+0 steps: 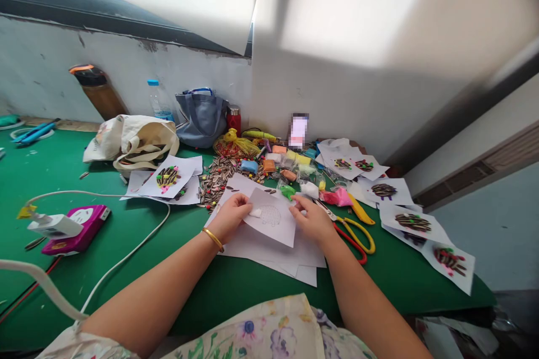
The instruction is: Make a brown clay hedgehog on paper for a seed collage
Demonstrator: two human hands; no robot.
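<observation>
My left hand [232, 216], with a gold bangle at the wrist, is closed on the left edge of a small white sheet of paper [280, 233]. A faint pencil outline of a rounded animal [270, 215] shows on it. A small white lump [255, 212] lies by my left fingertips; its kind is unclear. My right hand [310, 217] has thumb and forefinger curled at the sheet's upper right edge, near a packet of green modelling clay [288, 191]. Below the held sheet, larger white papers [252, 249] lie on the green table [202, 305].
Scissors [356, 235] lie right of my right hand. Sunflower seeds [219, 175] and coloured clay packets [269, 166] spread behind the papers. Seed-decorated pictures [415, 221] lie on both sides. Left stand a cloth bag [143, 132], a magenta box [78, 230] and a white cable [126, 258].
</observation>
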